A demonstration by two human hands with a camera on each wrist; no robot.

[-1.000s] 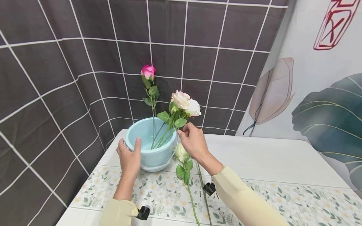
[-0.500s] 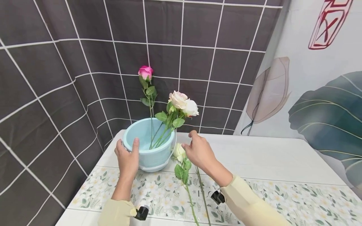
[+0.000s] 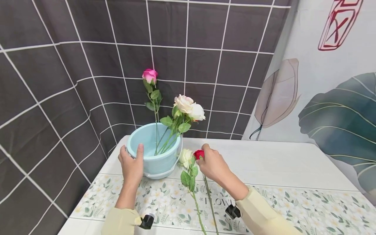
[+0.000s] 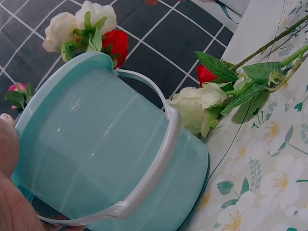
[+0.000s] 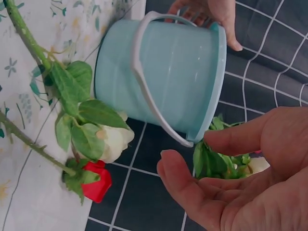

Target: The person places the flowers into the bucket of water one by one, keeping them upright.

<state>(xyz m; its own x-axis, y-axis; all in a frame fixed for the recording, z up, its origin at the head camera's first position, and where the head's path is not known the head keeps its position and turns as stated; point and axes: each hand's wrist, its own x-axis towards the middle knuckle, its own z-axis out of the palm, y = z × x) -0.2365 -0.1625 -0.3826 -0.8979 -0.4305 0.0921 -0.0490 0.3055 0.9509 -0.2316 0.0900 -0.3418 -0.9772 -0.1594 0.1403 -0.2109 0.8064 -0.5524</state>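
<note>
My left hand (image 3: 131,167) grips the rim of a light blue bucket (image 3: 161,167), thumb upright over the edge. In the bucket stand a tall pink rose (image 3: 150,76), a blush rose (image 3: 183,103) and a white rose (image 3: 197,112). The left wrist view also shows a red bloom (image 4: 116,45) beneath these pale heads. My right hand (image 3: 214,165) hovers beside a red rose (image 3: 198,154) on the table; its thumb and fingers are apart with nothing between them in the right wrist view. A cream rose (image 3: 186,158) lies between this red rose and the bucket.
The two loose stems run toward the table's front edge over a floral-print band (image 3: 164,199) on the white table (image 3: 264,163). A white handle (image 4: 161,149) hangs down the bucket's side. Behind stands a dark gridded curtain (image 3: 223,65), with a leaf-printed sheet (image 3: 337,114) at right.
My right hand has left the stems and leaves at the bucket's rim, moving right and down to the red rose on the table. My left hand keeps its grip on the bucket.
</note>
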